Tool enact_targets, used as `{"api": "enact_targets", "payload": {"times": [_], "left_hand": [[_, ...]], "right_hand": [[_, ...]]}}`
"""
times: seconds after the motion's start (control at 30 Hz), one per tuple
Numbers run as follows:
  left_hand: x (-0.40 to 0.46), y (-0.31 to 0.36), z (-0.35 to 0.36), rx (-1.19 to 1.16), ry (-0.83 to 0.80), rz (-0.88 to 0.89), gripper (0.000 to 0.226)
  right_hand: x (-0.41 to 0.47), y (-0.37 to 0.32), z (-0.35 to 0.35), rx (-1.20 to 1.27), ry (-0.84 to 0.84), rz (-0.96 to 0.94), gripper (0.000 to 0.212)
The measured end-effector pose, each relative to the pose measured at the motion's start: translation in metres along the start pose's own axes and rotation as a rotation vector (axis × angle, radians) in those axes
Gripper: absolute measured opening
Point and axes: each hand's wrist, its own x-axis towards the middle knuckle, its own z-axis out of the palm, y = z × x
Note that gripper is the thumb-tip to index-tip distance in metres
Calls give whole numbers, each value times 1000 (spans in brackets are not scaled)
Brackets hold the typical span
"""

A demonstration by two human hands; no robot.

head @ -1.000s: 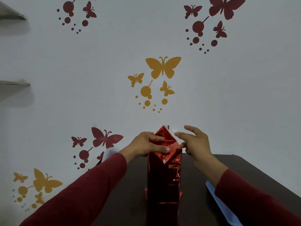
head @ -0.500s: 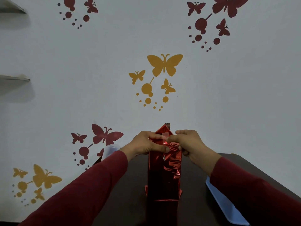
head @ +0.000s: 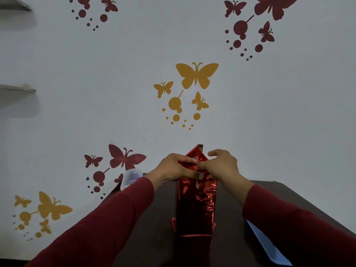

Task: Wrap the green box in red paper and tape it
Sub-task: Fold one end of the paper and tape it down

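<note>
Box in red paper [head: 196,205] stood upright on dark table [head: 154,218], no writing legible, left hand [head: 173,169] gripped its folded top, right hand [head: 221,166] pinched the flap, pale wall [head: 115,93] carried butterfly decals [head: 196,76].

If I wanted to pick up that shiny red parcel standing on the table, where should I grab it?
Probably by the two flat side faces of the red wrapped box, midway up, coming from left and right. It stands upright and narrow; the folded top under the left hand and right hand looks loose and crumpled.
</note>
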Motion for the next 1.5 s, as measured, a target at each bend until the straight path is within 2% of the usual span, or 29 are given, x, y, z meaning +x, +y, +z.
{"api": "enact_targets", "payload": {"times": [0.13, 0.37, 0.47, 0.63, 0.73, 0.83, 0.9, 0.97, 1.07, 1.1, 1.17, 1.23, 1.37, 1.5], "left_hand": [[1, -2, 0, 36, 6, 14, 54], [2, -5, 0, 41, -8, -6, 53], [0, -3, 1, 62, -6, -10, 57], [1, -7, 1, 16, 18, -16, 55], [2, -8, 2, 21, 12, -1, 62], [3, -7, 1, 11, -6, 27, 57], [2, -7, 1, -8, -15, 34, 53], [3, -9, 0, -13, -21, 43, 53], [6, -11, 0, -9, -7, 24, 59], [7, -11, 1, -9, -6, 13, 63], [8, -10, 1, 4, -18, -2, 67], [7, -9, 1, -7, -37, 3, 63], [4, -6, 1, -7, -33, -21, 63], [1, -4, -2, 22, -18, -19, 61]], "right_hand": [[4, -5, 1, -152, -4, -29, 81], [9, -13, -8, -271, -51, -1, 101], [15, -8, -8, -102, -89, 65, 103], [12, -3, 2, 260, -244, 264, 91], [14, -3, 7, 281, -224, 266, 92], [22, 1, 12, 194, -201, 251, 114], [45, 18, 19, 185, -192, 239, 117], [41, 16, 18, 181, -212, 237, 108], [27, 8, 14, 259, -239, 235, 65], [23, 7, 13, 272, -238, 232, 59], [24, 12, 13, 284, -209, 229, 71], [28, 17, 15, 314, -181, 229, 72], [29, 18, 18, 336, -133, 233, 53], [14, 11, 14, 346, -190, 209, 35]]}}
